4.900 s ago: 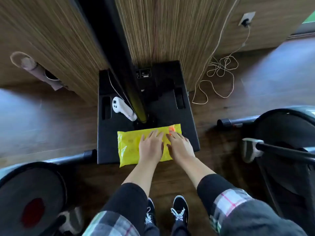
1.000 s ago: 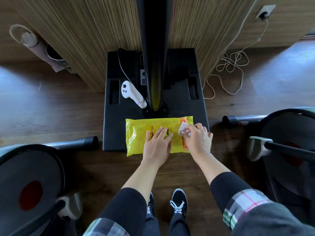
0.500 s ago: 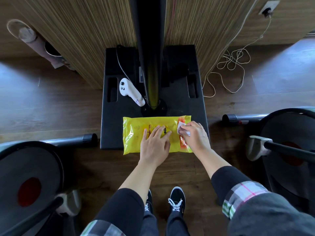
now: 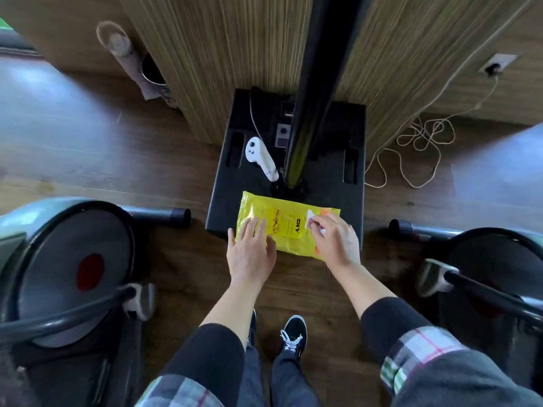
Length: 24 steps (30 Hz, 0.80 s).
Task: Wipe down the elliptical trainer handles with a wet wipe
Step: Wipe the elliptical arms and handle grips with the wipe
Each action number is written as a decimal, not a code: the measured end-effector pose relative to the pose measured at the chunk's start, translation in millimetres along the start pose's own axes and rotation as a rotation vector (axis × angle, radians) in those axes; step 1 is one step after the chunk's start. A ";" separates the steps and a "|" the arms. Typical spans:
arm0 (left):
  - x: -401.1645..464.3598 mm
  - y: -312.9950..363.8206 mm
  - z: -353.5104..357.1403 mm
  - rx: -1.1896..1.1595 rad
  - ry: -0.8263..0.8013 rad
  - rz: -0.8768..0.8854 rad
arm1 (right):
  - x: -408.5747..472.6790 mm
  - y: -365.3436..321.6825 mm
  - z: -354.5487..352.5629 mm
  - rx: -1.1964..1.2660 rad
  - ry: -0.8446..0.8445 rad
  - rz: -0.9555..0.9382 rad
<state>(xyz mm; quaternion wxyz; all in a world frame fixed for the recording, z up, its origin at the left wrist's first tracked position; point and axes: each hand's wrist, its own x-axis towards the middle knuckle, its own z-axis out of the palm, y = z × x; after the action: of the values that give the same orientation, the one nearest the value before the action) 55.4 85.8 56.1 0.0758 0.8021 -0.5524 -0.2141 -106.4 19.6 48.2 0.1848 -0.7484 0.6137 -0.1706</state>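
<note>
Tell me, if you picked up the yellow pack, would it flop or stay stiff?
Probably floppy: the yellow pack is a soft, wrinkled pouch. Its glossy film may be slippery, which could be why the left hand presses it down while the right hand pinches the flap.

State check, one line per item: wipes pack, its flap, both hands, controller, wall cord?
yellow wipes pack: flat on black base, seal opened
white flap: peeled up, pinched by right hand
left hand: fingers straight, pressing pack
white controller: lying on base, untouched
cord: plugged into wall outlet, slack coiled on floor
</note>
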 end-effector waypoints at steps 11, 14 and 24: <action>-64.0 -33.5 -139.9 -0.023 0.111 -0.331 | 10.4 -145.2 -50.6 0.094 -0.013 -0.245; -49.2 -54.9 -174.1 -0.041 0.128 -0.386 | 25.4 -186.3 -43.1 0.098 0.000 -0.361; 18.9 -151.1 -264.0 0.037 0.135 -0.392 | 85.0 -327.0 3.5 0.148 0.023 -0.463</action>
<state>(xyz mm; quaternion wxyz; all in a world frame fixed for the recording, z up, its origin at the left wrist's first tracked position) 302.8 95.3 233.9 0.0549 0.9079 -0.3833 -0.1605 191.0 -5.3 206.5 0.1880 -0.8515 0.4139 -0.2612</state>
